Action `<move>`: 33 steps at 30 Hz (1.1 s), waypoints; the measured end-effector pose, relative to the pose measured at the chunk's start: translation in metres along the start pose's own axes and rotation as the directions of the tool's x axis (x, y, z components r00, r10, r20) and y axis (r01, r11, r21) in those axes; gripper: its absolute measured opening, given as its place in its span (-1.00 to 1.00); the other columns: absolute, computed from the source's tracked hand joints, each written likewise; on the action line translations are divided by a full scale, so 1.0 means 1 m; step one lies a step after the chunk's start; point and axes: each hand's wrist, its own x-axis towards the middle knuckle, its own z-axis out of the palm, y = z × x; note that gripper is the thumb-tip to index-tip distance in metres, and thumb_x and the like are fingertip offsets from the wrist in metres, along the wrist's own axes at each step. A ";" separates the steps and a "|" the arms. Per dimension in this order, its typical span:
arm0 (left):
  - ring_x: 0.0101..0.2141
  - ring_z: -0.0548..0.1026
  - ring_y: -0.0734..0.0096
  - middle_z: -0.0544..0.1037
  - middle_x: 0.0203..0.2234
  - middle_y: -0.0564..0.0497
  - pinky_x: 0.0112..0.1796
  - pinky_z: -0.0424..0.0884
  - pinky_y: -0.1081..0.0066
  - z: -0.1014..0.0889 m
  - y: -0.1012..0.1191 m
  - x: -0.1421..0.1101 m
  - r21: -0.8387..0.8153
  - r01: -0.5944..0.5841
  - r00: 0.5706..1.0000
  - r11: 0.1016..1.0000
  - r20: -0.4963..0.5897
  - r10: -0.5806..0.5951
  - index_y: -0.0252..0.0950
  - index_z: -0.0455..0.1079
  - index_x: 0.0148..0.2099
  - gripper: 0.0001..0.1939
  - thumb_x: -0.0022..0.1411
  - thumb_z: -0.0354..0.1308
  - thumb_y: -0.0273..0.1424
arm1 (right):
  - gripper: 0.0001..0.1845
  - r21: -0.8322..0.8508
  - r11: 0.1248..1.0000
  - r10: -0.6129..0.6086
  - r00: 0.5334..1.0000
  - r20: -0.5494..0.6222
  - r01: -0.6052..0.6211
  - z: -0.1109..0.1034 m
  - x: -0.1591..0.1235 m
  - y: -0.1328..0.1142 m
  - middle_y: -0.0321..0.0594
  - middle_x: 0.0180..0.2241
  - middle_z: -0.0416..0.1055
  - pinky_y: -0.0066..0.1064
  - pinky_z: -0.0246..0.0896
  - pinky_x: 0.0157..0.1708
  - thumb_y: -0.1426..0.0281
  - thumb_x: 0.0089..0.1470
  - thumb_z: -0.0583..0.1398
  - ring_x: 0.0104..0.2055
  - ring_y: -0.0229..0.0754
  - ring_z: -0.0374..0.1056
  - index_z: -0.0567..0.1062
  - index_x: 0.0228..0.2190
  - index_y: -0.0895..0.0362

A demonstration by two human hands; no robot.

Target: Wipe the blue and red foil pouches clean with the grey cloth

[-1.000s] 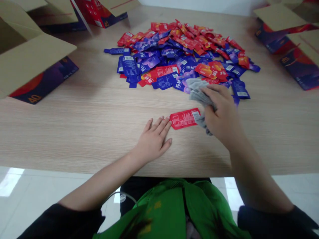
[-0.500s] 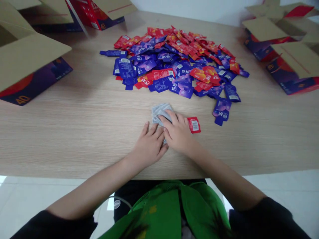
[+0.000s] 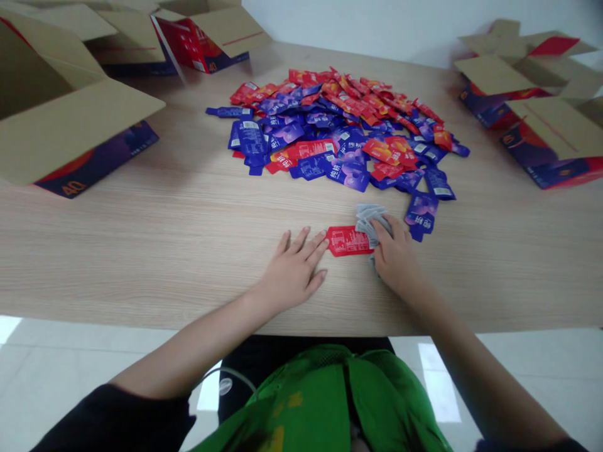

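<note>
A red pouch [image 3: 346, 242] lies flat on the table, its printed back facing up. The fingertips of my left hand [image 3: 296, 270] touch its left end, with the fingers spread and the palm down. Bunched grey cloth [image 3: 369, 221] is gripped under my right hand [image 3: 399, 257], over the pouch's right end, which it hides. A bit of the same grey material shows below my right thumb. Beyond my hands lies a wide heap of red and purple pouches [image 3: 348, 172], with one purple pouch [image 3: 421, 210] just past my right fingers.
Open cardboard boxes [image 3: 98, 157] stand at the left, with a red and purple box [image 3: 207, 50] behind them. More open boxes [image 3: 551, 157] are at the right. The pale wooden table [image 3: 141, 263] ends at its front edge near my body.
My right hand has slid right with the grey cloth, uncovering most of the red pouch. My left hand has shifted slightly right, onto the pouch's left end, its fingers more spread.
</note>
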 end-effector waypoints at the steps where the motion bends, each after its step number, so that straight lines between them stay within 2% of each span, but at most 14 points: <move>1: 0.43 0.01 -0.14 0.06 0.47 -0.05 0.33 -0.03 -0.23 0.000 -0.001 0.000 -0.002 -0.008 1.000 1.000 0.000 0.008 -0.24 0.05 0.50 -0.36 0.48 -0.07 -0.15 | -0.38 0.017 1.000 0.010 1.000 -0.021 -0.010 -0.003 0.004 -0.003 0.19 0.26 0.20 0.20 0.18 0.16 0.53 0.17 -0.02 0.31 0.22 0.14 0.35 0.24 0.17; 5: 0.43 0.00 -0.15 0.09 0.46 -0.08 0.33 -0.04 -0.23 -0.001 -0.001 0.000 -0.001 -0.012 1.000 1.000 -0.007 0.012 -0.26 0.06 0.50 -0.35 0.48 -0.06 -0.13 | -0.37 0.081 0.995 -0.045 0.997 -0.059 0.049 -0.004 0.020 -0.045 0.12 0.34 0.13 0.09 0.14 0.22 0.53 0.21 -0.04 0.31 0.13 0.15 0.31 0.28 0.13; 7: 0.41 0.08 -0.16 0.17 0.43 -0.15 0.34 -0.06 -0.22 -0.001 -0.001 0.000 0.010 0.002 1.000 1.000 -0.008 -0.002 -0.32 0.13 0.47 -0.36 0.48 -0.07 -0.13 | -0.38 0.065 0.991 -0.117 0.993 0.019 0.116 0.003 0.026 -0.069 0.06 0.36 0.13 0.04 0.15 0.19 0.53 0.22 -0.03 0.27 0.12 0.17 0.34 0.27 0.12; 9: 0.37 0.17 -0.16 0.27 0.38 -0.20 0.35 -0.07 -0.20 -0.002 0.000 0.000 0.021 0.011 1.000 1.000 0.004 -0.011 -0.38 0.19 0.43 -0.37 0.48 -0.08 -0.13 | -0.41 0.028 0.985 -0.170 0.979 0.116 0.168 0.011 0.028 -0.083 0.00 0.37 0.16 0.03 0.17 0.13 0.50 0.23 0.00 0.22 0.14 0.20 0.38 0.25 0.10; 12: 0.39 0.12 -0.14 0.25 0.39 -0.16 0.34 -0.06 -0.22 -0.003 0.000 0.000 0.009 0.007 1.000 1.000 0.018 -0.008 -0.36 0.15 0.46 -0.35 0.48 -0.09 -0.12 | -0.42 -0.038 0.986 -0.157 0.974 0.166 0.165 0.017 0.025 -0.076 -0.02 0.36 0.19 0.05 0.17 0.09 0.46 0.22 0.04 0.17 0.18 0.21 0.38 0.25 0.11; 15: 0.43 0.01 -0.11 0.11 0.45 -0.07 0.33 -0.04 -0.23 -0.006 0.000 0.000 -0.015 0.007 1.000 1.000 0.025 -0.007 -0.27 0.04 0.50 -0.33 0.47 -0.08 -0.13 | -0.39 -0.093 0.991 -0.081 0.991 0.109 0.091 0.012 0.015 -0.048 0.07 0.34 0.19 0.11 0.16 0.09 0.48 0.19 0.04 0.17 0.23 0.20 0.37 0.26 0.14; 20: 0.43 0.00 -0.12 0.05 0.47 -0.04 0.33 -0.03 -0.22 -0.006 -0.001 0.001 -0.020 0.009 0.999 1.000 0.042 -0.008 -0.26 0.03 0.51 -0.33 0.46 -0.05 -0.15 | -0.35 -0.142 0.989 0.053 0.997 0.049 -0.046 -0.001 -0.003 0.003 0.18 0.29 0.18 0.14 0.20 0.09 0.48 0.18 0.02 0.22 0.26 0.18 0.31 0.29 0.20; 23: 0.44 -0.02 -0.14 0.03 0.47 -0.04 0.33 -0.04 -0.23 -0.005 -0.001 0.001 -0.014 0.003 0.999 1.000 0.043 -0.002 -0.28 0.01 0.51 -0.32 0.47 -0.06 -0.15 | -0.39 -0.131 0.982 0.138 0.990 0.021 -0.134 -0.008 -0.001 0.016 0.23 0.23 0.21 0.15 0.22 0.07 0.47 0.20 0.00 0.20 0.28 0.20 0.36 0.25 0.23; 25: 0.44 -0.03 -0.14 0.01 0.47 -0.04 0.33 -0.05 -0.24 -0.004 -0.001 0.001 -0.008 -0.001 0.999 1.000 0.045 0.001 -0.29 0.00 0.51 -0.32 0.47 -0.07 -0.15 | -0.40 -0.088 0.985 0.144 0.988 -0.049 -0.148 -0.013 0.005 0.010 0.21 0.20 0.22 0.16 0.20 0.08 0.49 0.20 -0.02 0.20 0.25 0.20 0.37 0.24 0.19; 28: 0.44 -0.03 -0.14 0.01 0.48 -0.04 0.33 -0.05 -0.24 -0.004 -0.001 0.001 0.008 0.001 0.999 1.000 0.042 -0.001 -0.29 0.00 0.51 -0.32 0.48 -0.08 -0.14 | -0.38 -0.041 0.998 0.046 0.995 -0.093 -0.050 -0.013 0.011 -0.021 0.14 0.23 0.19 0.11 0.18 0.11 0.51 0.20 -0.02 0.20 0.19 0.19 0.33 0.27 0.14; 31: 0.44 -0.02 -0.12 0.10 0.45 -0.11 0.34 -0.05 -0.23 -0.005 0.000 0.001 0.030 0.006 0.999 1.000 0.041 -0.007 -0.33 0.09 0.48 -0.35 0.49 -0.11 -0.13 | -0.41 -0.071 0.994 -0.079 0.996 0.048 0.082 -0.005 0.008 -0.054 0.07 0.26 0.21 0.03 0.22 0.06 0.51 0.22 0.01 0.10 0.12 0.23 0.40 0.24 0.08; 33: 0.44 -0.01 -0.11 0.14 0.44 -0.12 0.34 -0.05 -0.22 -0.005 0.001 0.001 0.036 0.011 0.999 0.999 0.047 -0.012 -0.35 0.13 0.46 -0.36 0.49 -0.13 -0.12 | -0.43 -0.127 0.984 -0.106 0.986 0.132 0.123 0.001 0.003 -0.063 0.03 0.26 0.23 0.02 0.22 0.02 0.49 0.23 0.05 0.03 0.11 0.24 0.44 0.23 0.04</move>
